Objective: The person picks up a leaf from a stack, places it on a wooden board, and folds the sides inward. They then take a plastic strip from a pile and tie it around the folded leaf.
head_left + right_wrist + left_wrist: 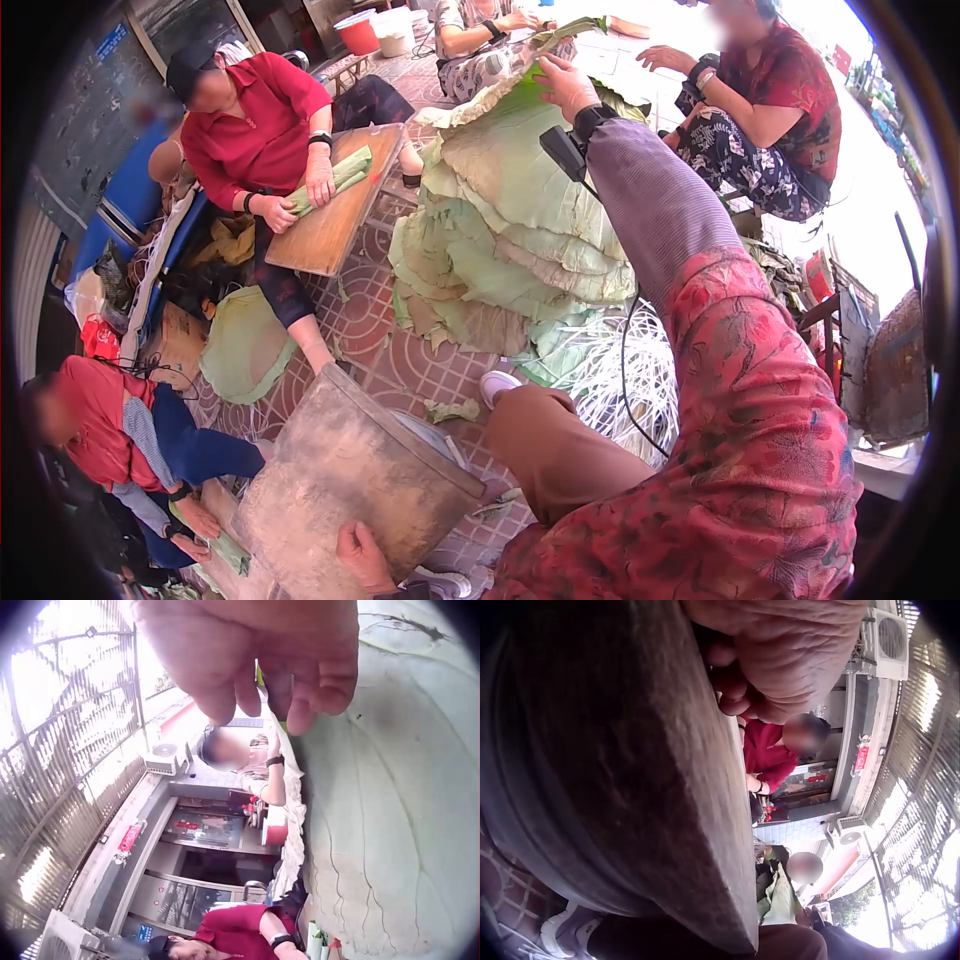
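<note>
My left hand (363,558) rests with loosely curled fingers on a worn wooden board (330,470) in front of my legs. In the left wrist view, those curled fingers (733,705) lie against the board's surface, holding nothing. My right hand (568,88) reaches out to the top of a tall stack of large lotus leaves (500,215). Its fingers and thumb pinch the edge of a top leaf (397,787), seen close up in the right wrist view. That leaf's pale, wrinkled edge curls up beside the fingers.
A person in red (255,120) holds a rolled leaf bundle (340,180) on a board (335,235). Another person (150,440) works at lower left, and two more sit beyond the stack. White strips (625,375) lie by my shoe. A loose leaf (245,345) lies at left.
</note>
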`<state>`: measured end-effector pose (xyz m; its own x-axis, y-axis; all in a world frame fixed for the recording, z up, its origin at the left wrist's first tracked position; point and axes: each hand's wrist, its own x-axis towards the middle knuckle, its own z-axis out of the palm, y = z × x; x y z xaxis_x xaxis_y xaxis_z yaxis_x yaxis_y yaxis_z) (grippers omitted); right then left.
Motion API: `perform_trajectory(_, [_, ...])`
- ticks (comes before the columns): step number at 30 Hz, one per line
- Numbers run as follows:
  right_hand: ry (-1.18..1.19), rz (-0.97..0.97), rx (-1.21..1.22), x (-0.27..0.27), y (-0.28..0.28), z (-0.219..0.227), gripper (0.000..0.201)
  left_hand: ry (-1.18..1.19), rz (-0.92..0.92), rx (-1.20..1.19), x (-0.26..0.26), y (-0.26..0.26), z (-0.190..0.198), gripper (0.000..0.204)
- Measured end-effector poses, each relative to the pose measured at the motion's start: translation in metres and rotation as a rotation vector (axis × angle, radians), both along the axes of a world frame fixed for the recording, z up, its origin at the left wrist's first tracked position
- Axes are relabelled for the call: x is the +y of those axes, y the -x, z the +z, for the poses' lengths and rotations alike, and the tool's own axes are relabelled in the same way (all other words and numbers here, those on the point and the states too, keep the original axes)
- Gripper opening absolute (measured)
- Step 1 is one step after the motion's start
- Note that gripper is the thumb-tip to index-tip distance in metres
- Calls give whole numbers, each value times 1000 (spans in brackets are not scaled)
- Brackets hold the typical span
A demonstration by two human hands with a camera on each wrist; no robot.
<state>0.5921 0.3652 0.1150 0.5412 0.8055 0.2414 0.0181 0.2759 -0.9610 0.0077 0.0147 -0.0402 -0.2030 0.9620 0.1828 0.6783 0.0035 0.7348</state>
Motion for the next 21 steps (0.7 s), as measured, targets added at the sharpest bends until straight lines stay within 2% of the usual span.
perform_trajectory(3, [-206, 41, -154, -5, 13, 52, 35, -1, 30, -34, 0, -3, 1, 10])
perform_trajectory(5, [-232, 120, -281, -15, 29, 93, 38, -7, 54, -70, 2, -6, 3, 9])
perform_trajectory(6, [-280, 99, -192, -40, 55, 120, 29, 10, 59, -93, 3, -8, 5, 9])
perform_trajectory(8, [-436, 127, -381, -49, 76, 147, 27, 19, 95, -130, 2, -9, 6, 9])
perform_trajectory(10, [-630, 173, -522, -60, 103, 169, 30, -19, 43, -64, 4, -6, 1, 9])
perform_trajectory(11, [-587, 385, -366, -84, 129, 182, 29, -21, 35, -84, 5, -7, 2, 10])
perform_trajectory(12, [-581, 342, -490, -98, 143, 193, 32, -18, 30, -101, 5, -9, 4, 12])
perform_trajectory(13, [-575, 300, -611, -108, 157, 196, 35, -9, 25, -124, 6, -11, 4, 15])
perform_trajectory(14, [-575, 341, -605, -112, 175, 194, 35, 3, 21, -146, 7, -12, 4, 19])
perform_trajectory(18, [-677, 649, -962, -131, 269, 166, 38, -107, -189, -268, 5, -30, 21, 70])
perform_trajectory(21, [-834, 901, -1198, -147, 352, 142, 41, -329, -266, -162, -2, -39, 44, 82])
